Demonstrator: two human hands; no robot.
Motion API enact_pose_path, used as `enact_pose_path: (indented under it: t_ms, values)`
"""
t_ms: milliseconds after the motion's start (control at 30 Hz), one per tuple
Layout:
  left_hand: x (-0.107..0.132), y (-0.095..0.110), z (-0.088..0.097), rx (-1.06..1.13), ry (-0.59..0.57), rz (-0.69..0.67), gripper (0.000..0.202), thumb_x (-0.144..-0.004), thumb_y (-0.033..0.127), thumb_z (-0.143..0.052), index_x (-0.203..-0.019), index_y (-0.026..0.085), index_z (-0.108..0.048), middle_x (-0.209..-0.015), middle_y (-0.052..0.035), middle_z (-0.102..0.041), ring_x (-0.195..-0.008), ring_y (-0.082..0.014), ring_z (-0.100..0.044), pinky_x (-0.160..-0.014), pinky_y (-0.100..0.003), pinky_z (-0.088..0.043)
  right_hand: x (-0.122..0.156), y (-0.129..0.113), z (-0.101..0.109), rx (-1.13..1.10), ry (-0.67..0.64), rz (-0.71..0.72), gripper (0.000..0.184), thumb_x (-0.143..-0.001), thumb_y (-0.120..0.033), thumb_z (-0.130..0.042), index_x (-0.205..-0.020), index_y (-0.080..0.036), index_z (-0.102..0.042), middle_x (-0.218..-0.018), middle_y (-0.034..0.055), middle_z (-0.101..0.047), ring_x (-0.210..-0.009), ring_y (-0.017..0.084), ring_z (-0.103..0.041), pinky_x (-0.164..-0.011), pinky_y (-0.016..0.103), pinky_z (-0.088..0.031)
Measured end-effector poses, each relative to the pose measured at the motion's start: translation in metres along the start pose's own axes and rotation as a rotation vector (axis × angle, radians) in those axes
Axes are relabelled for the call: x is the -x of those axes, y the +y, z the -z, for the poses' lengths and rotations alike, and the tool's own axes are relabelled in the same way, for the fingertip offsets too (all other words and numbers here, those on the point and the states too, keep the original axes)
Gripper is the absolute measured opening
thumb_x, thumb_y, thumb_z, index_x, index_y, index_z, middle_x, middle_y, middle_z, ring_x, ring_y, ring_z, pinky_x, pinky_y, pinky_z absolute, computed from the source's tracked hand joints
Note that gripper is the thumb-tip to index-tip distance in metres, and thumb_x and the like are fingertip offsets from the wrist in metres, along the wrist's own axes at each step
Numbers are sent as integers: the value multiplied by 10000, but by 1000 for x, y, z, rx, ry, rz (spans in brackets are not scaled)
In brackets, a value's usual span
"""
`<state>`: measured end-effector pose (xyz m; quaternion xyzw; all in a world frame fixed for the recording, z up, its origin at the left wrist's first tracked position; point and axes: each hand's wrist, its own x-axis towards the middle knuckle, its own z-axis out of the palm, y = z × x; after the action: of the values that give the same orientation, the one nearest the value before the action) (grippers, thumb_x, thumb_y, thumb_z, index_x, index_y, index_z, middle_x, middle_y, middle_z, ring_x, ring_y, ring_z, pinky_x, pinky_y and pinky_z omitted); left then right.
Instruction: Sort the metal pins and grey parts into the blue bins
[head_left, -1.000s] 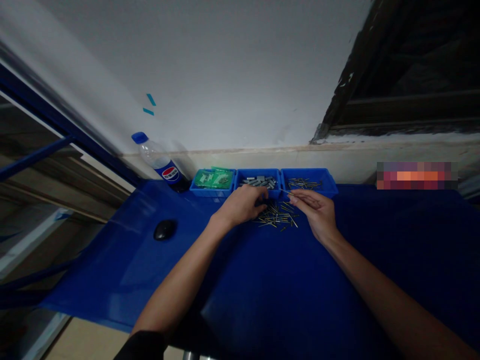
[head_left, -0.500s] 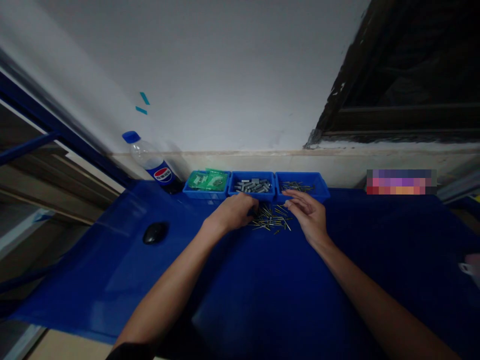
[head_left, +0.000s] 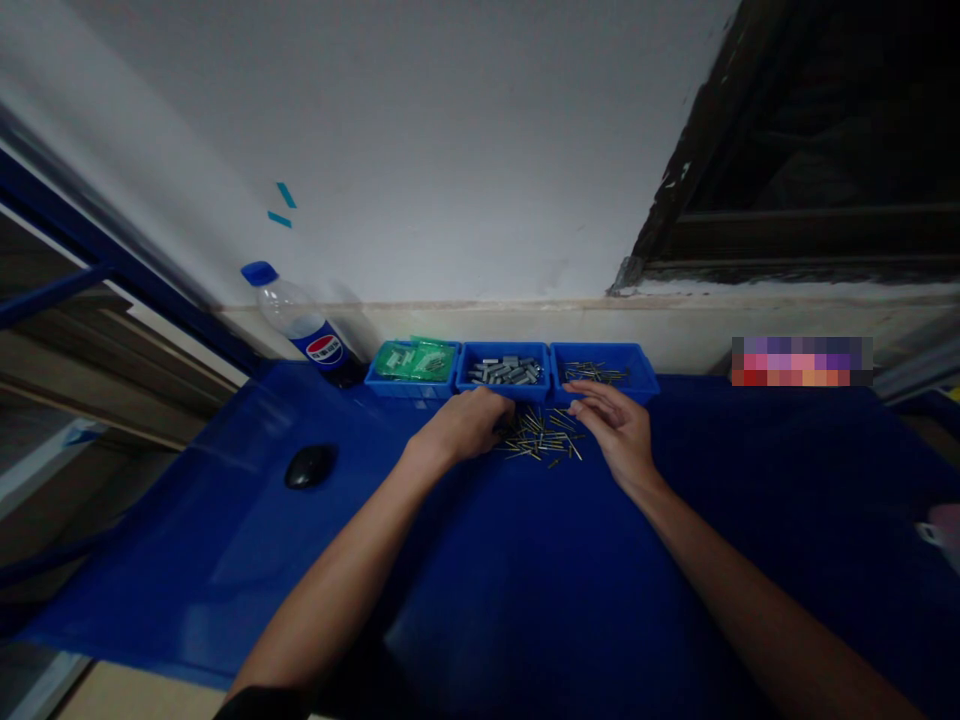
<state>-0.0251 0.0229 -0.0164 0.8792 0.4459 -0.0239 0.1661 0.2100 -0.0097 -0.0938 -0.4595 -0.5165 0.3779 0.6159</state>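
Note:
A loose pile of thin brass- and silver-coloured screw-like pins (head_left: pixel 541 438) lies on the blue table. At the pile's left edge is my left hand (head_left: pixel 472 425), its fingers curled down and closed; what they hold, if anything, is hidden. My right hand (head_left: pixel 619 425) hovers at the pile's upper right, fingers stretched out and thumb apart, with nothing visible in it. Just beyond it, a blue bin (head_left: pixel 641 372) contains more such pins. The middle blue bin (head_left: pixel 463 372) holds short grey metal cylinders (head_left: pixel 514 371).
A left blue bin (head_left: pixel 409 390) holds green packets (head_left: pixel 416 358). Left of it stands a cola bottle (head_left: pixel 319 340). A black mouse (head_left: pixel 308 467) lies on the blue tabletop (head_left: pixel 525 600). Behind is a wall (head_left: pixel 465 180); a blurred-out colourful item (head_left: pixel 799 362) sits at right.
Almost nothing differs. The view has shifted very slightly, and both hands keep their places at the pile.

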Motion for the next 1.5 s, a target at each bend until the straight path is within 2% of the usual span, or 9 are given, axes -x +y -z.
enact_pose_path:
  t_ms: [200, 433, 733, 900, 1000, 1233, 1367, 1500]
  values:
    - [1, 6, 2, -17, -16, 27, 196, -858, 73, -647, -978, 191, -747, -986, -89, -776, -897, -233, -730, -710, -288, -484, 0, 0, 0, 3, 7, -1, 252, -829, -334, -818, -1063, -243, -799, -1086, 79, -821, -847, 234, -758, -835, 416, -608]
    - [2, 10, 6, -23, -25, 51, 279, -866, 26, -582, -1012, 196, -747, -959, -79, -772, -778, -193, -696, -664, -273, -459, 1, 1, -1, -21, 2, -13, 240, -831, -332, -825, -1058, -255, -804, -1088, 67, -821, -854, 225, -753, -828, 396, -595]
    - [1, 5, 1, -58, 43, 72, 248, -842, 51, -589, -938, 201, -761, -908, -93, -767, -791, -238, -716, -653, -300, -454, 0, 0, 0, -7, -6, -16, 249, -825, -339, -825, -1055, -246, -803, -1078, 72, -822, -852, 228, -751, -837, 408, -587]
    - [4, 1, 10, -39, 114, 73, 251, -808, 40, -612, -946, 182, -766, -894, -91, -777, -793, -233, -719, -663, -302, -461, 0, 0, 1, -6, -13, -12, 244, -835, -332, -817, -1062, -244, -793, -1049, 68, -821, -864, 230, -755, -842, 407, -586]
    - [6, -3, 17, 87, 161, 9, 213, -793, 47, -636, -915, 169, -761, -842, -55, -776, -746, -189, -709, -665, -278, -470, 1, 0, 1, 19, -21, 7, 270, -866, -328, -790, -1122, -246, -768, -964, 52, -812, -846, 227, -753, -825, 402, -580]
    - [1, -2, 18, 588, 399, -84, 82, -804, 175, -679, -856, 149, -736, -857, -38, -769, -734, -137, -709, -709, -246, -566, 5, -5, -5, 80, -68, 45, 302, -890, -327, -766, -1181, -259, -729, -829, 15, -775, -751, 205, -720, -767, 374, -563]
    - [-1, 10, 17, 768, 407, -134, 77, -796, 206, -725, -838, 142, -731, -886, -50, -768, -776, -131, -705, -765, -253, -596, 6, -6, -7, 13, -122, -5, 341, -848, -357, -818, -1166, -254, -749, -885, 35, -799, -784, 211, -745, -777, 377, -585]
    - [-2, 15, 16, 831, 396, -146, 80, -777, 187, -748, -841, 141, -733, -882, -43, -763, -769, -124, -696, -762, -249, -593, 5, -9, -8, -78, -155, -84, 290, -793, -373, -873, -1044, -248, -799, -901, 50, -818, -776, 210, -762, -756, 365, -606]
